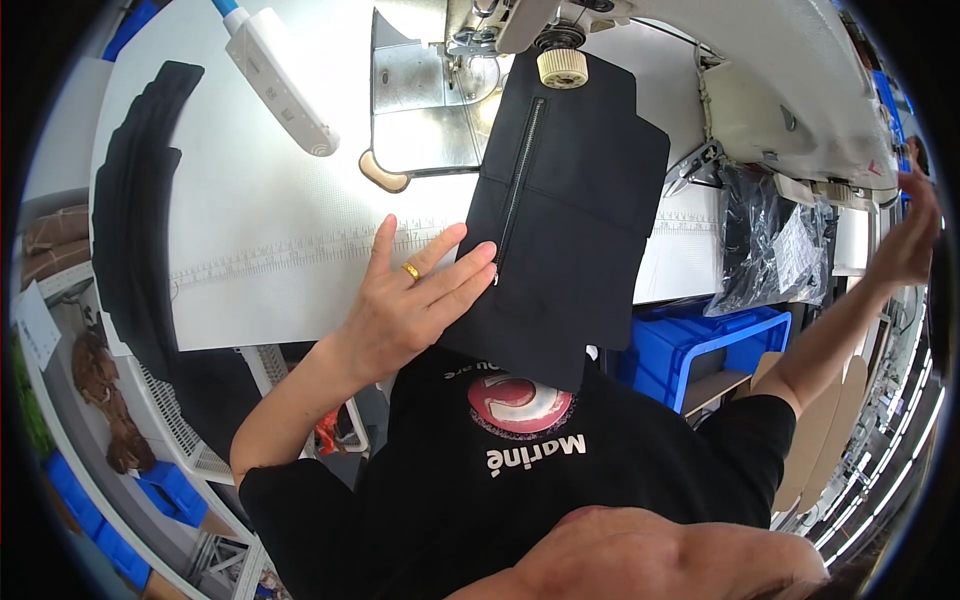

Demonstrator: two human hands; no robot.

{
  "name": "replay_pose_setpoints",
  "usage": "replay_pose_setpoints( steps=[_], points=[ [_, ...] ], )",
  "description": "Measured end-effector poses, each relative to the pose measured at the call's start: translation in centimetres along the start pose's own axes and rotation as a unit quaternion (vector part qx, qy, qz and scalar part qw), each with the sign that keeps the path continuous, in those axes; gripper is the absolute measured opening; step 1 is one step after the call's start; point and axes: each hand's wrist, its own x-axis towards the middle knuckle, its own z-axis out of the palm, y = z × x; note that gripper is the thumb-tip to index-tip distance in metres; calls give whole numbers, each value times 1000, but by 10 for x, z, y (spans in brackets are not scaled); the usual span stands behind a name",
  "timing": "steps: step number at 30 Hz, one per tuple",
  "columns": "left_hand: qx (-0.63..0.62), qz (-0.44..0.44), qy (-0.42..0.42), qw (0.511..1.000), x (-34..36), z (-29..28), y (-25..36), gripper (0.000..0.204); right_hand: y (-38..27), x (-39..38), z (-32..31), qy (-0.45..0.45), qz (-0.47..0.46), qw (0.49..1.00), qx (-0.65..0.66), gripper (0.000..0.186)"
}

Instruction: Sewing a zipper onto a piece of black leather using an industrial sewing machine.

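In the head view, a black zippered fabric panel [585, 240] lies with its upper end under the head of the white sewing machine [780, 80], whose cream knob [563, 70] hides part of that end. The left hand [405, 300] rests toward the panel's near end, 2 fingers together by the zipper [520, 185], 2 others spread; its thumb is hidden. The right hand [908, 240] is raised beside the machine's right end; its fingers blur into the dark rim, so I cannot tell their state. Below the machine's arm, a clear plastic bag [735, 270] holds something dark, hard to identify. Nearer the person than the machine sits a blue crate [650, 345], contents unclear. Well left of the machine, black fabric [140, 230] partly covers a white perforated basket [165, 410].
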Motion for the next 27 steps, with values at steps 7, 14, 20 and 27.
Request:
replay_pose_setpoints(
  steps=[7,14,20,27],
  points=[
    [-39,-19,13,999,-3,-3,1,31,-234,-32,124,-240,-168,899,327,15],
    [-61,-14,-33,998,0,-21,-8,32,-292,-16,170,-207,-470,818,261,8],
    [-135,-52,-94,985,-6,-68,-43,27,-313,-3,173,-267,-459,805,264,13],
    [-293,-299,-77,905,31,-75,-78,32,-315,-7,175,-323,-347,818,325,21]
  ],
)
